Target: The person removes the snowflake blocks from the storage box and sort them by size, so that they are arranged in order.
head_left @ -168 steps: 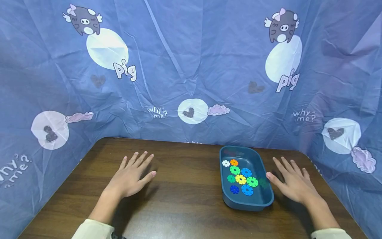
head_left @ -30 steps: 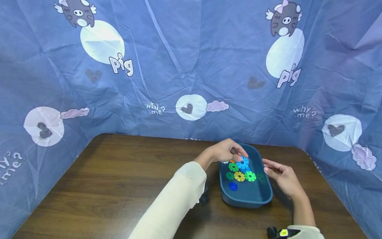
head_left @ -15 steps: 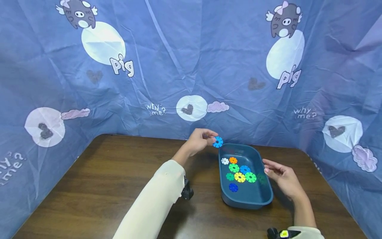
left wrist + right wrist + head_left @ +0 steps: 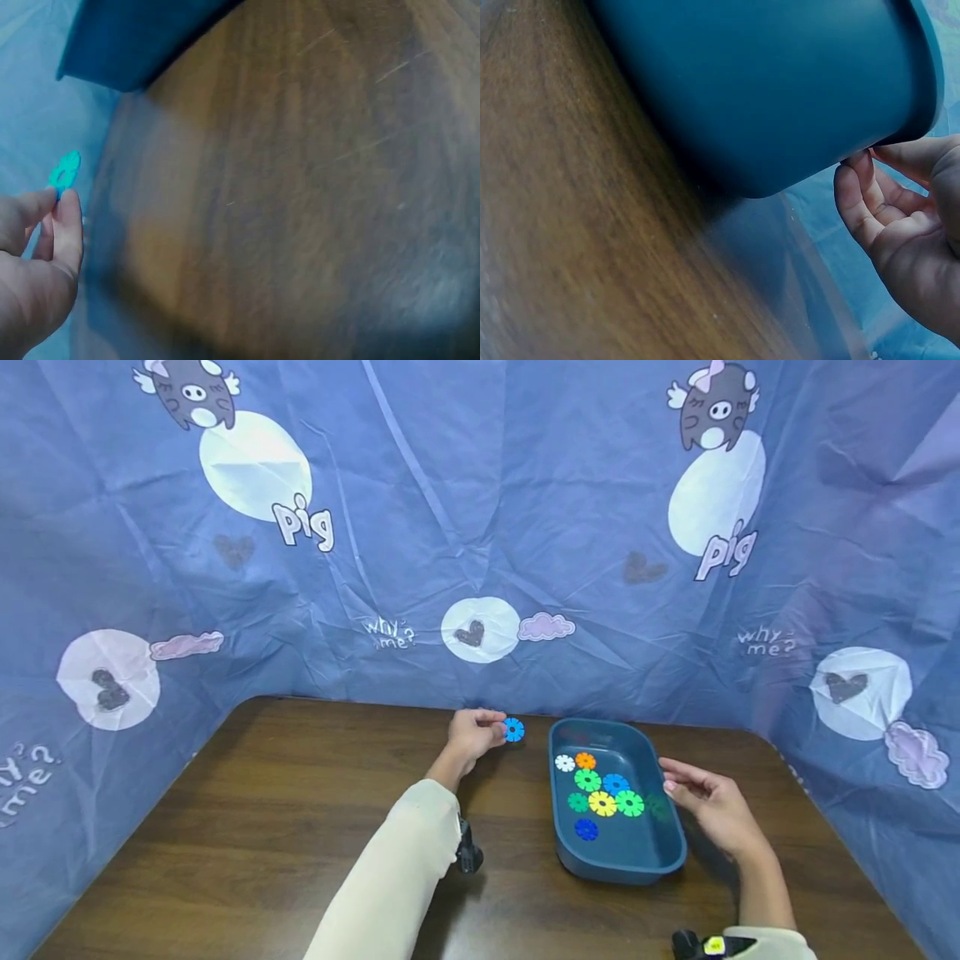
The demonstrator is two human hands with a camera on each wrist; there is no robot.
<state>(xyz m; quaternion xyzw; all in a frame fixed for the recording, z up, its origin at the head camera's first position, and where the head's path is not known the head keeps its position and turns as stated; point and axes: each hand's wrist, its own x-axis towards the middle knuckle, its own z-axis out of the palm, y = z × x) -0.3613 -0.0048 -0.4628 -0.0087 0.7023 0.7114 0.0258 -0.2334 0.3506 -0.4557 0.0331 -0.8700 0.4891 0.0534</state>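
Observation:
My left hand pinches a light blue notched disc by its edge, near the table's far side and left of the blue tray. In the left wrist view the disc looks greenish and stands up from the thumb and fingertips of that hand. At the tray's right side, my right hand touches the outside just below the rim with bent, relaxed fingers. The right wrist view shows the fingertips of this hand against the tray wall.
Inside the tray lie several notched discs, among them a white one, an orange one, a yellow one and a dark blue one. A patterned blue cloth hangs behind the brown wooden table.
The left hand has lifted the light blue disc out of the tray, carried it left past the rim and lowered it towards the table. The right hand has stayed at the tray's side.

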